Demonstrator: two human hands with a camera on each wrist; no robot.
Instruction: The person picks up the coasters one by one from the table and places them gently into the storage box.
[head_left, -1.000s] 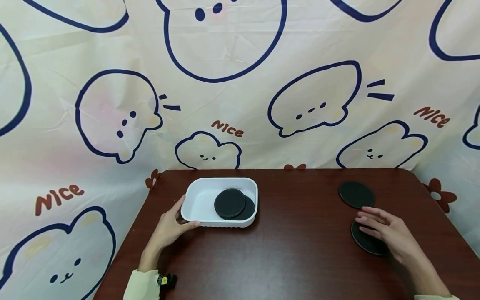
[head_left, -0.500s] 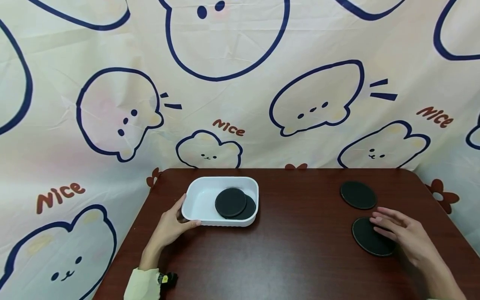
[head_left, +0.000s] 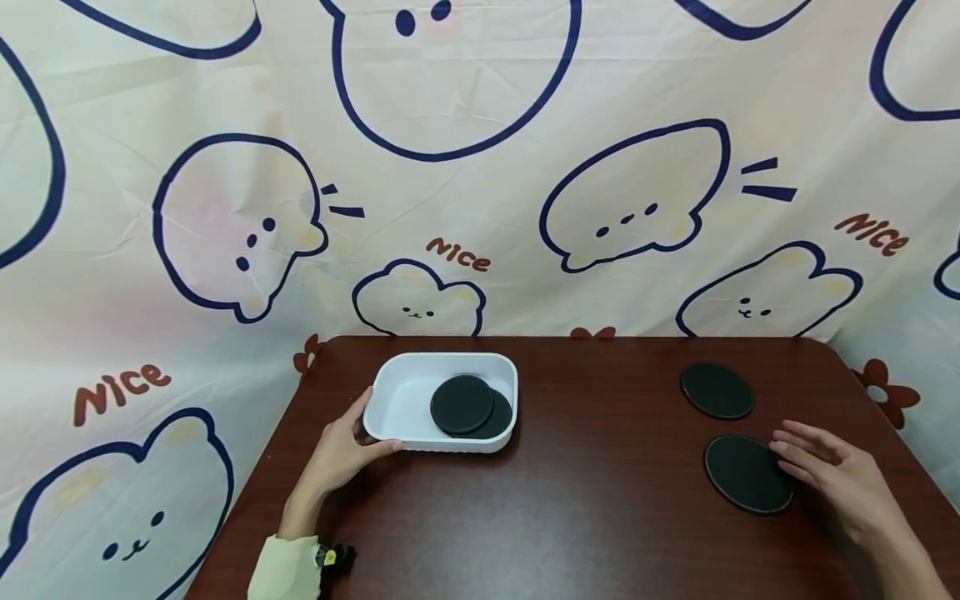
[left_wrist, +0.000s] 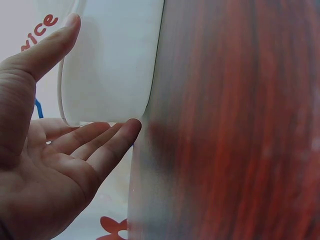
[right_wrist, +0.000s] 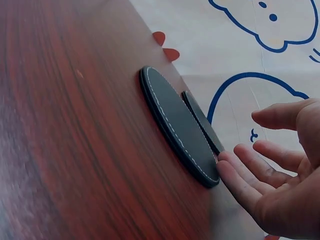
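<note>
The left hand (head_left: pixel 336 457) grips a white tray (head_left: pixel 441 446) at its near left corner: the thumb lies along the near long wall and the fingers bear on the left end. The right hand (head_left: pixel 843 475) is released; its fingers are slightly bent, extended and hold nothing. Its fingertips are at the right edge of the near disc (head_left: pixel 748 475); whether they touch that edge cannot be told.

The tray stands upright at the far left part of a dark reddish-brown table (head_left: pixel 585 500). Inside it, toward the right end, lie two black round pieces: the upper disc (head_left: pixel 461 404) partly overlaps the lower disc (head_left: pixel 501 417), which shows to the right and below. The left portion of the tray floor is bare.

At the right side of the table, the near disc lies flat, with pale stitching visible along its rim in the right wrist view. The far disc (head_left: pixel 717 390) lies flat just behind it, a narrow gap between the two. Both are well apart from the tray.

A light cloth (head_left: pixel 480 200) with blue-outlined cartoon animals hangs behind the table. A pale sleeve (head_left: pixel 283 571) covers the left forearm.
</note>
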